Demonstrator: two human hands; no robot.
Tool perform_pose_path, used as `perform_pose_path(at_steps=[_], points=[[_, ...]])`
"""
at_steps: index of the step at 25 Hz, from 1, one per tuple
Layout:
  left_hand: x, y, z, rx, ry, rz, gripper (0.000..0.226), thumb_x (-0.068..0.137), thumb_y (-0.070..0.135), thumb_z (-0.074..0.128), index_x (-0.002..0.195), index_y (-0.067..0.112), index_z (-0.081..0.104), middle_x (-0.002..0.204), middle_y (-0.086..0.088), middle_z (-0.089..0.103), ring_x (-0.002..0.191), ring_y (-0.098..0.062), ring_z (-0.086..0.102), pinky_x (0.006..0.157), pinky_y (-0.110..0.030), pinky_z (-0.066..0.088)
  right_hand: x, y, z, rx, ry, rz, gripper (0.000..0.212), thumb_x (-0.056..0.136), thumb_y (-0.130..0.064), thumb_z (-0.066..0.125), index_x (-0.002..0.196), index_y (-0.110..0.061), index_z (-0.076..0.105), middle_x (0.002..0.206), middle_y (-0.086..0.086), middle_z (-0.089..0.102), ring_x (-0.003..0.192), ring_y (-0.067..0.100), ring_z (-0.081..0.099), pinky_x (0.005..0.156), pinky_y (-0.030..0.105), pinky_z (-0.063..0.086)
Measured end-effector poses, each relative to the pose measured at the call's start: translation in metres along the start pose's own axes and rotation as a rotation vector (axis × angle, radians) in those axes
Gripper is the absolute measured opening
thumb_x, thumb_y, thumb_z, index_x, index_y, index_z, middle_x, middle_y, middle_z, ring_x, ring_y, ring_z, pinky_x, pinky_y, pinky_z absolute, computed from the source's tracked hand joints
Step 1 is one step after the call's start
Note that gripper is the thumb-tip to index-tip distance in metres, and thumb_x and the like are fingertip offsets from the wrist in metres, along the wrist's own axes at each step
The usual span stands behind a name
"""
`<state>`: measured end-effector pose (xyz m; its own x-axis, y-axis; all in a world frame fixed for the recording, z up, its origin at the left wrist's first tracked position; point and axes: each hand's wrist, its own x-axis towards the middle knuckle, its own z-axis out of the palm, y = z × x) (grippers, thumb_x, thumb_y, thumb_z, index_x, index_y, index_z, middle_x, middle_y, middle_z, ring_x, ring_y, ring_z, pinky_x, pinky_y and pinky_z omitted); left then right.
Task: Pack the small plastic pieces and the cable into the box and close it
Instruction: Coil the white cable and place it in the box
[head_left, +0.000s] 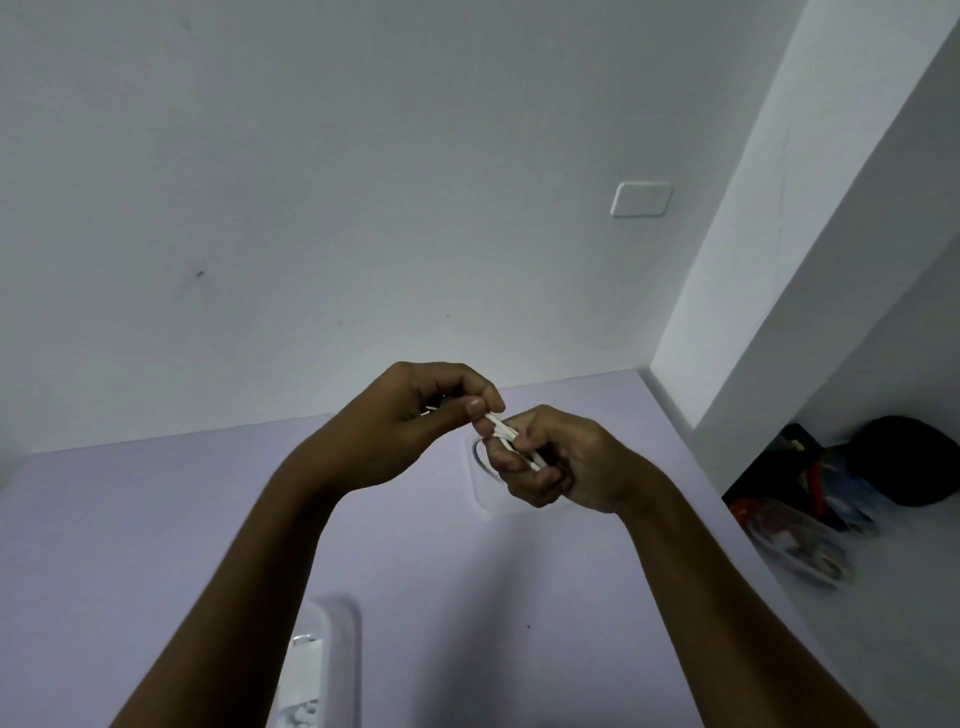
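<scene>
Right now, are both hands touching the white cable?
Touching. The head view shows the left hand pinching one end of the bundled white cable and the right hand gripping the other end, curled round it.

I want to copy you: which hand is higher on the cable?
The left hand: it pinches the white cable up top; the right hand grips lower.

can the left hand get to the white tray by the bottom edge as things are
Likely yes, but not at once: the left hand pinches the cable that the right hand also grips. The white tray lies close beside the left forearm, with nothing between them.
</scene>
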<state>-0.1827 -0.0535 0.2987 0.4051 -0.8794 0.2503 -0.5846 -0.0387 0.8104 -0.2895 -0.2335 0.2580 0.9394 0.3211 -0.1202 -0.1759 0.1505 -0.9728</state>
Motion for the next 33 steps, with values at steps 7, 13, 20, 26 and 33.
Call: perform_pose_path(at_steps=[7, 13, 20, 26, 33], points=[[-0.038, -0.009, -0.016, -0.023, 0.015, -0.091, 0.017, 0.095, 0.018, 0.059, 0.104, 0.014, 0.073, 0.096, 0.002, 0.075, 0.097, -0.020, 0.069, 0.090, -0.043, 0.053, 0.014, 0.002, 0.018, -0.050, -0.054, 0.138, 0.018, 0.083, -0.022, 0.038, 0.068, -0.013, 0.044, 0.048, -0.003, 0.025, 0.043, 0.010, 0.014, 0.044, 0.028, 0.009], [-0.084, -0.012, -0.045, 0.057, 0.141, -0.111, 0.019, 0.096, 0.008, 0.058, 0.103, 0.016, 0.073, 0.099, 0.009, 0.075, 0.098, -0.010, 0.068, 0.084, -0.019, 0.049, 0.056, 0.002, 0.065, 0.236, -0.276, 0.216, 0.016, 0.075, -0.027, 0.046, 0.066, -0.015, 0.045, 0.043, -0.006, 0.022, 0.037, 0.010, 0.012, 0.042, 0.020, 0.011], [-0.150, -0.026, -0.085, 0.000, 0.435, -0.193, 0.018, 0.090, 0.002, 0.064, 0.090, 0.016, 0.075, 0.086, 0.000, 0.073, 0.073, -0.020, 0.066, 0.064, -0.039, 0.049, 0.120, 0.000, 0.132, 0.460, -0.419, 0.106, 0.016, 0.073, -0.029, 0.052, 0.064, -0.016, 0.049, 0.042, -0.004, 0.022, 0.034, 0.012, 0.016, 0.044, 0.018, 0.016], [-0.197, -0.041, -0.123, -0.156, 0.357, -0.244, 0.019, 0.094, 0.012, 0.060, 0.109, 0.013, 0.072, 0.094, -0.004, 0.074, 0.080, -0.015, 0.065, 0.067, -0.030, 0.052, 0.166, 0.016, 0.171, 0.508, -0.401, 0.061, 0.023, 0.075, -0.028, 0.049, 0.064, -0.016, 0.033, 0.043, -0.004, 0.023, 0.035, 0.013, 0.018, 0.044, 0.020, 0.017], [-0.219, -0.071, -0.143, -0.251, 0.259, -0.237, 0.030, 0.092, 0.013, 0.062, 0.122, 0.017, 0.066, 0.107, 0.001, 0.072, 0.091, -0.017, 0.064, 0.070, -0.028, 0.049, 0.200, 0.032, 0.187, 0.518, -0.300, 0.014, 0.019, 0.070, -0.029, 0.053, 0.059, -0.019, 0.042, 0.043, -0.003, 0.022, 0.037, 0.014, 0.015, 0.044, 0.022, 0.013]])
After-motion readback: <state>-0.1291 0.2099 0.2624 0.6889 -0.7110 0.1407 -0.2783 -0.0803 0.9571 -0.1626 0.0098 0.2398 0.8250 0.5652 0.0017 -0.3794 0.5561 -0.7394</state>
